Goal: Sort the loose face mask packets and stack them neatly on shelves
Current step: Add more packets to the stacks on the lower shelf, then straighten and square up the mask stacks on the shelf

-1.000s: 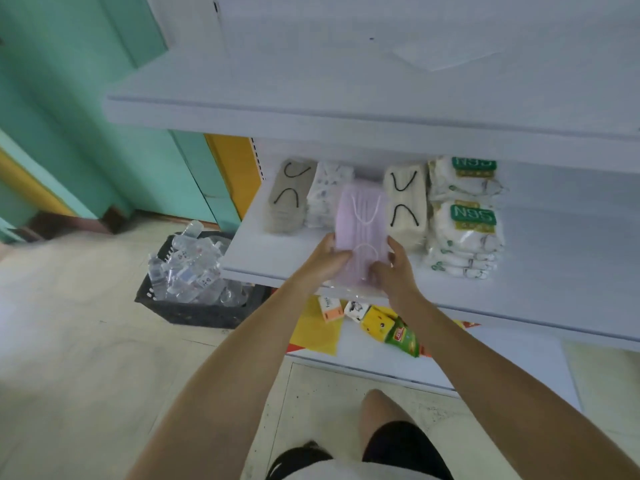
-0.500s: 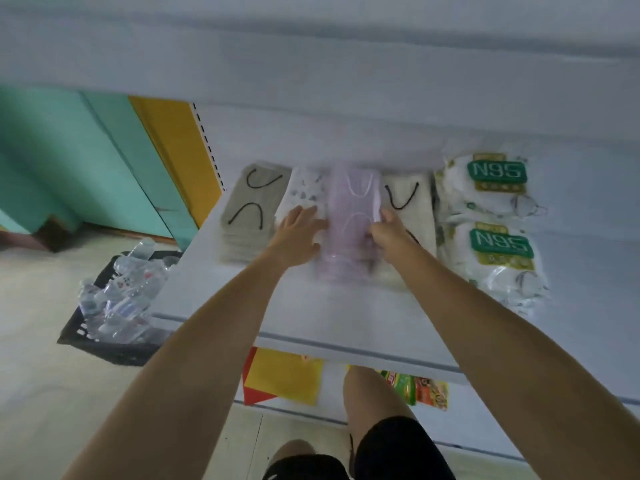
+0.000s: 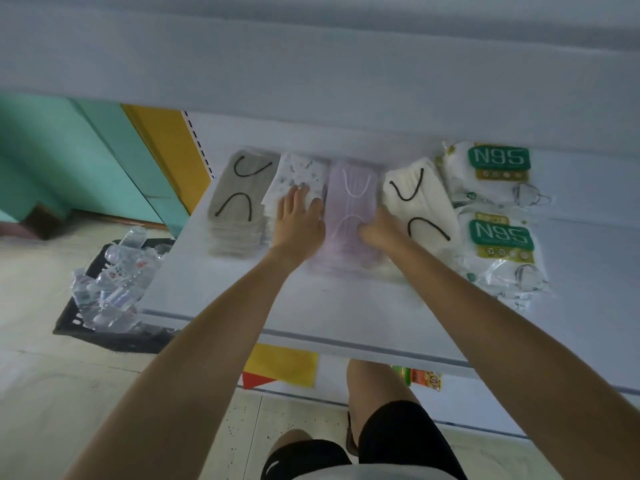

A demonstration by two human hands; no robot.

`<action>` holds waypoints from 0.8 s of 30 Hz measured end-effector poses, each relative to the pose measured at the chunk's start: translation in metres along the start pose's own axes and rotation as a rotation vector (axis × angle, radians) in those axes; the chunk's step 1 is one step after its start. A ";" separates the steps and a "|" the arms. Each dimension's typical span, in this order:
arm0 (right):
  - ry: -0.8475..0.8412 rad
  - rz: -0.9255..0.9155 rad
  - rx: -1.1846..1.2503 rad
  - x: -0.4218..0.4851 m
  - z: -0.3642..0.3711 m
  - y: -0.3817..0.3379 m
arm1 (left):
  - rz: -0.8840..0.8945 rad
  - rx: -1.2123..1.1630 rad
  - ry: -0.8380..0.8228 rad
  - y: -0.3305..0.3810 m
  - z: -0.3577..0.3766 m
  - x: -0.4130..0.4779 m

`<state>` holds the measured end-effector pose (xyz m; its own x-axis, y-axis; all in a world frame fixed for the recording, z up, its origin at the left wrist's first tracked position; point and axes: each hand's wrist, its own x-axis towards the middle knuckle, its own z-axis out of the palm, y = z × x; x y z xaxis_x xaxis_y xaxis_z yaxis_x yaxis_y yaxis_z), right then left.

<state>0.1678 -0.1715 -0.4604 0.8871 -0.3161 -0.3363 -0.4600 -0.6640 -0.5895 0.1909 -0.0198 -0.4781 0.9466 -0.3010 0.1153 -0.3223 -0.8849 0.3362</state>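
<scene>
On the white shelf lies a row of mask packet stacks: grey, white patterned, purple, cream, and two N95 packs at the right. My left hand lies flat, its fingers on the patterned stack and its thumb side against the purple stack's left edge. My right hand has its fingers curled on the purple stack's right edge, between the purple and cream stacks. The fingertips of that hand are hidden.
An upper shelf overhangs the row closely. On the floor at the left stands a black crate of plastic bottles. The lower shelf carries yellow and red sheets and small colourful packets. My knee is under the shelf edge.
Both hands have carried the purple packets from the shelf's front back into the gap between the patterned and cream stacks. My left hand has flattened out. My view has moved closer.
</scene>
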 end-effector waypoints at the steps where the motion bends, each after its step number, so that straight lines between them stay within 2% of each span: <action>1: 0.032 -0.027 -0.063 -0.001 -0.007 0.003 | 0.032 -0.031 0.027 0.005 0.000 0.000; 4: 0.239 -0.123 -0.108 -0.001 -0.026 0.012 | 0.163 -0.139 -0.059 0.021 0.001 -0.002; 6: 0.368 -0.232 -0.245 0.002 -0.036 0.020 | 0.245 -0.129 -0.163 0.030 0.005 -0.004; 7: 0.366 -0.271 -0.339 0.005 -0.040 0.025 | 0.263 -0.095 -0.206 0.034 0.009 -0.005; 9: 0.237 -0.267 -0.476 0.012 -0.046 0.035 | 0.231 -0.024 -0.288 0.039 0.017 -0.006; 12: 0.062 -0.197 -0.538 0.021 -0.041 0.046 | 0.156 0.062 -0.368 0.040 0.026 -0.004; 18: 0.095 -0.136 -0.390 0.027 -0.022 0.047 | 0.165 0.135 -0.439 0.043 0.033 0.003; 24: 0.152 -0.205 -0.261 0.033 -0.029 0.064 | 0.199 0.150 -0.445 0.049 0.037 0.009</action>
<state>0.1684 -0.2441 -0.4884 0.9644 -0.2422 -0.1061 -0.2643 -0.8683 -0.4197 0.1841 -0.0788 -0.4956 0.7860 -0.5622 -0.2571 -0.5235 -0.8265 0.2069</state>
